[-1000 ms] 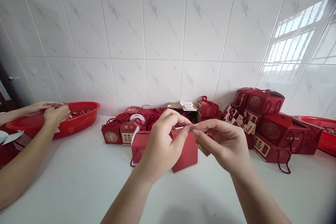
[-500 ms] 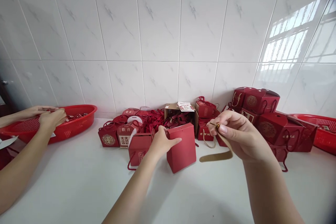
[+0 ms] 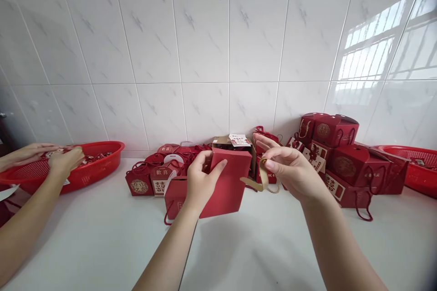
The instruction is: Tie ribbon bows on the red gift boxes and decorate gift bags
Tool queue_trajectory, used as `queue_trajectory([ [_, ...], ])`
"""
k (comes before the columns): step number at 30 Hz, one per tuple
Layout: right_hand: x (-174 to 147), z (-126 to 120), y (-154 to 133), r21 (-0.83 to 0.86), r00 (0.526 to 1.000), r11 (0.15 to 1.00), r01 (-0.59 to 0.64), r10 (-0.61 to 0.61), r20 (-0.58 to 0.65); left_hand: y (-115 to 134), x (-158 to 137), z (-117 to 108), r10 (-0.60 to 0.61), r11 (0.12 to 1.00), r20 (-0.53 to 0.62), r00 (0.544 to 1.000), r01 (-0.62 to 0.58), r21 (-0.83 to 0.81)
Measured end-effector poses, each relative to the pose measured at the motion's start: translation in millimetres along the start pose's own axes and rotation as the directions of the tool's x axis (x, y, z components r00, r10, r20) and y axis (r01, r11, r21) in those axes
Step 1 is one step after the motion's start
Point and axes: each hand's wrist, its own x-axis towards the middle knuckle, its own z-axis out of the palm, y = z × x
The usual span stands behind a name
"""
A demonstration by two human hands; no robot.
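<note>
My left hand (image 3: 201, 179) grips a plain red box (image 3: 228, 186) by its upper left side, thumb across the near face. The box is tilted and held in front of the other boxes. To its right, my right hand (image 3: 293, 170) pinches a gold ribbon (image 3: 262, 184) between thumb and forefinger, the other fingers spread. One end of the ribbon hangs in a curl toward the box's right edge. Just left of my left hand stands a red gift box (image 3: 175, 198) with a cord handle, partly hidden behind that hand.
Red gift boxes (image 3: 139, 183) stand along the tiled wall, with a carton (image 3: 222, 140) among them. More boxes (image 3: 355, 163) are stacked at right beside a red basket (image 3: 421, 179). At left, another person's hands (image 3: 64, 161) work over a red basket (image 3: 99, 173).
The red box has come up and turned its broad face toward me. My right hand has moved left with the ribbon, closer to the box. The view has shifted slightly.
</note>
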Motion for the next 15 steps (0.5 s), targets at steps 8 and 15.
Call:
queue_trajectory([
  [8, -8, 32, 2, -0.074, 0.971, 0.972, 0.224, -0.229, -0.062, 54, -31, 11, 0.102, 0.904, -0.008, 0.995, -0.096, -0.417],
  [15, -14, 41, -2, -0.271, 0.918, 0.898, 0.346, -0.384, -0.1, 61, -37, 12, 0.21, 0.877, -0.071, 0.975, -0.22, -0.427],
])
